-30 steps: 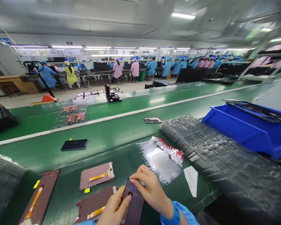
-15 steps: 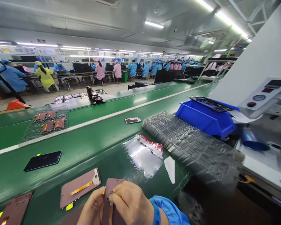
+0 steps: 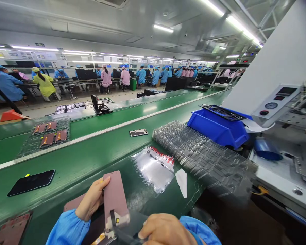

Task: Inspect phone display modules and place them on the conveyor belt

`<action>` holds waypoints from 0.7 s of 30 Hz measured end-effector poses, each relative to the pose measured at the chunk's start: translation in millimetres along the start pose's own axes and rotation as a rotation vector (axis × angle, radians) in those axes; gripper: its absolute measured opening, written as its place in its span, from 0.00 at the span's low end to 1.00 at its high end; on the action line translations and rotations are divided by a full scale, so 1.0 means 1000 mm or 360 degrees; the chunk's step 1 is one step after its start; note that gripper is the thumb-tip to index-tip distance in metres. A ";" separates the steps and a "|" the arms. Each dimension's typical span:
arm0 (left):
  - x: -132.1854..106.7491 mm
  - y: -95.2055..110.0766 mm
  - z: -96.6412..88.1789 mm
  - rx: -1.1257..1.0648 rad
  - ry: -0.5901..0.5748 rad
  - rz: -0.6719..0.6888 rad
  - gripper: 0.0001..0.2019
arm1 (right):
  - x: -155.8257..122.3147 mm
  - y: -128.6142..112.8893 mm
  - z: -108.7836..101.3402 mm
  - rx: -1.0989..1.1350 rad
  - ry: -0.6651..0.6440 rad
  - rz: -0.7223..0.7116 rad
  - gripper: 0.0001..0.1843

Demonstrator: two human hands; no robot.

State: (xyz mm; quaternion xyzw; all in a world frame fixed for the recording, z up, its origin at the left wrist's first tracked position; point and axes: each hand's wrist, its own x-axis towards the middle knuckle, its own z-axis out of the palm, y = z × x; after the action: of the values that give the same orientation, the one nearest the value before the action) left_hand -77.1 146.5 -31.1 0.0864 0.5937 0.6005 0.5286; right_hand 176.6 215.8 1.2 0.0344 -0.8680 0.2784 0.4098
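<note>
Raised: pink phone panel [image 3: 114, 194] | left hand [image 3: 91, 200] on edge | right hand [image 3: 165, 229] near

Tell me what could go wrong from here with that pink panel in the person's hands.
The pink-backed phone panel is held up by its edge in the left hand, so it might slip and knock the panel lying below. The right hand is at a dark strip by the panel's lower end; a rough tug could perhaps bend or scuff something there. Bare fingers might also leave marks.

Pink phone display [image 3: 114, 194] in left hand [image 3: 91, 200]
</note>
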 end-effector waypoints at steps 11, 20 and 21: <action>-0.020 0.004 0.012 -0.0042 -0.0075 0.0019 0.10 | 0.013 0.191 -0.056 -0.0030 0.0331 0.1254 0.13; -0.033 0.007 0.027 -0.0202 -0.0021 0.0067 0.07 | -0.009 0.236 -0.033 0.0175 0.0391 0.1604 0.17; -0.034 0.008 0.029 -0.0206 -0.0014 0.0071 0.07 | -0.008 0.229 -0.030 0.0294 0.0369 0.1597 0.19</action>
State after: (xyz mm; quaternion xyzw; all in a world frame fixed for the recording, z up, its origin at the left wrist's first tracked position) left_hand -45.8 141.6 0.7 0.0677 0.5492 0.6489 0.5222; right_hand 137.1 423.0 -93.6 -0.3808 -0.6983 0.5179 0.3148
